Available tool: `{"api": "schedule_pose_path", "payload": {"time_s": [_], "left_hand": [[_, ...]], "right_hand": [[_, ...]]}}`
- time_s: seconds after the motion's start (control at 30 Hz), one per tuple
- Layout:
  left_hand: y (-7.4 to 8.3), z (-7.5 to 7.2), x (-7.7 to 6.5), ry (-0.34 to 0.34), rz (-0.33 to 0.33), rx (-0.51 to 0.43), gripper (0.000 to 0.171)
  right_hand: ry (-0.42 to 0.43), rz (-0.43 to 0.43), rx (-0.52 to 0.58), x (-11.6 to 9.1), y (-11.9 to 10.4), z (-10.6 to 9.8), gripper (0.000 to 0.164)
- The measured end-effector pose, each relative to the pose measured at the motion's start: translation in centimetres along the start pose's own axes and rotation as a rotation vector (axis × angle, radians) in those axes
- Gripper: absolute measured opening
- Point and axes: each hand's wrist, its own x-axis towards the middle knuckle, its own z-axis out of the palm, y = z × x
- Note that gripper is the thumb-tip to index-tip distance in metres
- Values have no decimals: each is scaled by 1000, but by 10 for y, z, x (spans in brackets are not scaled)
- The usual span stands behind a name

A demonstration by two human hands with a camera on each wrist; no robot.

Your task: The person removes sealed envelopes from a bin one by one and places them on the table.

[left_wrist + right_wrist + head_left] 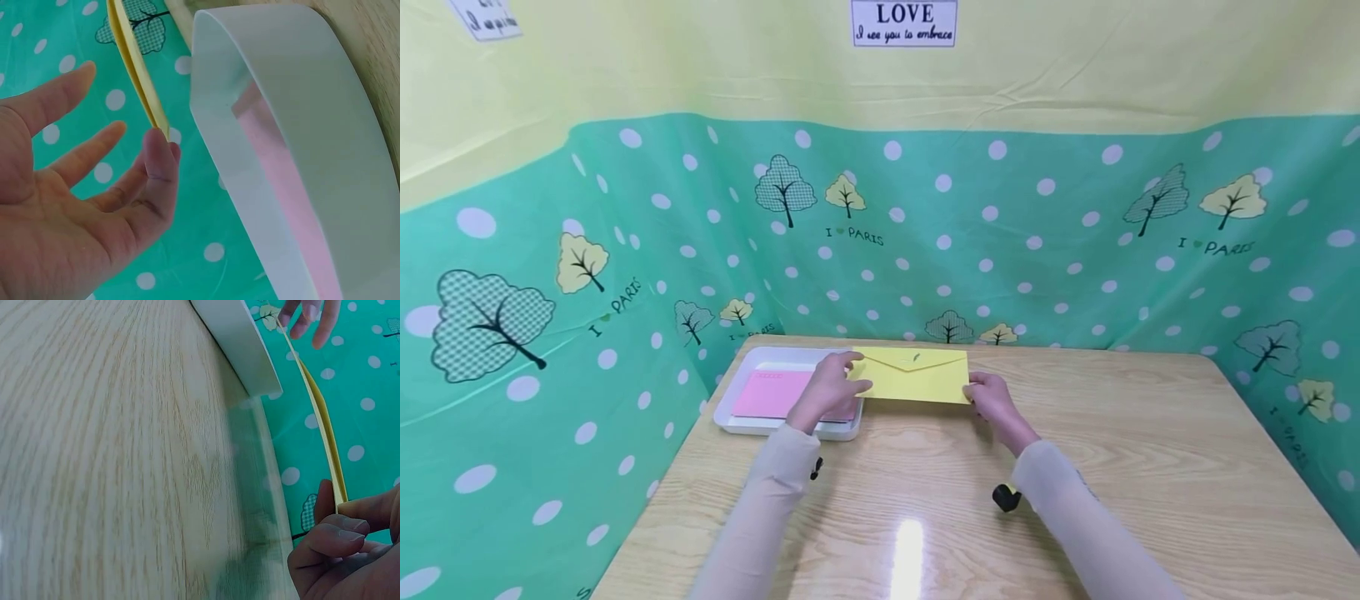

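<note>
And here's the envelope point(917, 383), up off the tabletop point(1112, 467), stretched between 2 hands, its left end right at the near corner of the action, over or just beside the tray point(745, 426); I can't tell which. The right hand point(994, 407) has it, thumb and fingers pinching the right edge, and that looks like the anchor. The left hand point(829, 385) is looser, fingers spread, fingertips at the left end, thumb standing off in the left wrist view; how much weight they bear, I can't tell. The flap point(898, 362) faces the head camera, point downward.

Now for clean handling. The right wrist view shows the envelope gaping slightly, so a light pinch should serve; push the ends inward and it would probably buckle. Better to hold both ends level and shift the 2 hands together. Mind the tray, too: pink paper point(767, 396) lies inside, and a low left wrist could nudge it.
</note>
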Motion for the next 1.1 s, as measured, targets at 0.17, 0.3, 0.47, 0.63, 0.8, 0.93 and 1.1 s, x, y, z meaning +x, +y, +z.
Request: {"api": "schedule_pose_path", "payload": {"time_s": [0.17, 0.3, 0.47, 0.63, 0.8, 0.93, 1.1], "left_hand": [[2, 0, -5, 55, 18, 10, 46], [6, -3, -12, 59, -39, 84, 20], [11, -2, -22, 17, -82, 175, 24], [11, 11, -29, 10, -50, 235, 22], [9, 23, -36, 20, -84, 247, 22], [8, 26, -40, 41, -125, 278, 26], [5, 28, -42, 46, -136, 306, 25]], "right_hand": [[10, 29, -1, 0, 2, -6, 51], [11, 29, 1, 3, 5, -10, 51], [12, 19, 6, 7, 8, -16, 51], [11, 22, 12, 9, 10, -24, 52], [8, 24, 9, 11, 12, -28, 51], [3, 35, -1, 13, 15, -30, 51], [18, 46, -14, 16, 19, -35, 50]]}}
